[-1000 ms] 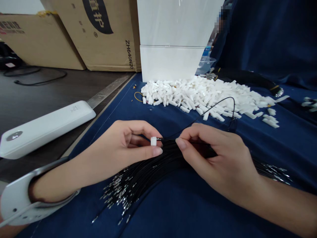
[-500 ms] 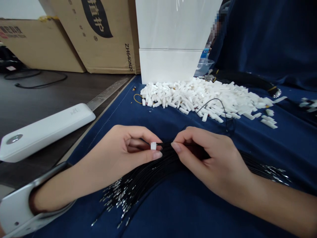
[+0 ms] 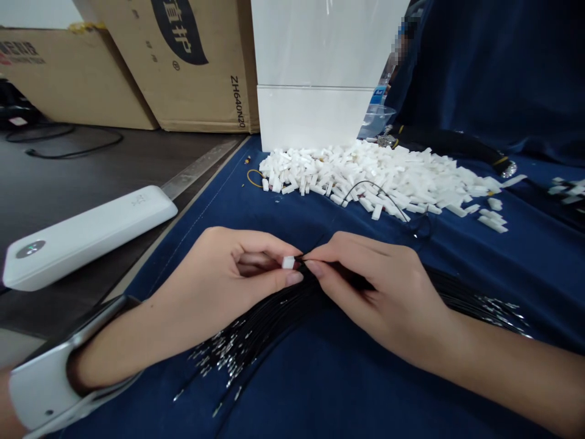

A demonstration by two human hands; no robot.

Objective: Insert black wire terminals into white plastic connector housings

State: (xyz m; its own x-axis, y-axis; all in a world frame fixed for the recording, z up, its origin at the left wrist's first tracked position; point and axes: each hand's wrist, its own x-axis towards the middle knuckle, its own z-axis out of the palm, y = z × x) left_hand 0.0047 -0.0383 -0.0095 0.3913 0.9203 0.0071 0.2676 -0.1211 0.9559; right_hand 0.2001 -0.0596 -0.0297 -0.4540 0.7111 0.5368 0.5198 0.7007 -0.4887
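Between the thumb and fingers of my left hand [image 3: 247,259] is a small white plastic connector housing [image 3: 288,262]. My right hand [image 3: 370,280] pinches a thin black wire [image 3: 303,256] close to the housing, and the two sets of fingertips almost meet. Whether the wire's end sits inside the housing cannot be made out. Below both hands lies a bundle of black wires [image 3: 269,329] with shiny metal terminals at its ends. Beyond them a large heap of white connector housings [image 3: 365,177] spreads over the dark blue cloth [image 3: 292,390].
A white power bank [image 3: 91,238] lies on the dark table at left. Cardboard boxes [image 3: 201,91] and a tall white box [image 3: 315,116] stand at the back. A tied black wire bundle [image 3: 457,146] lies at back right. A plastic cup [image 3: 377,121] stands behind the heap.
My right hand has moved left along with the wire, closing the gap to the housing. The housing has tilted and shifted slightly right. The loose wire by the heap has swung left.
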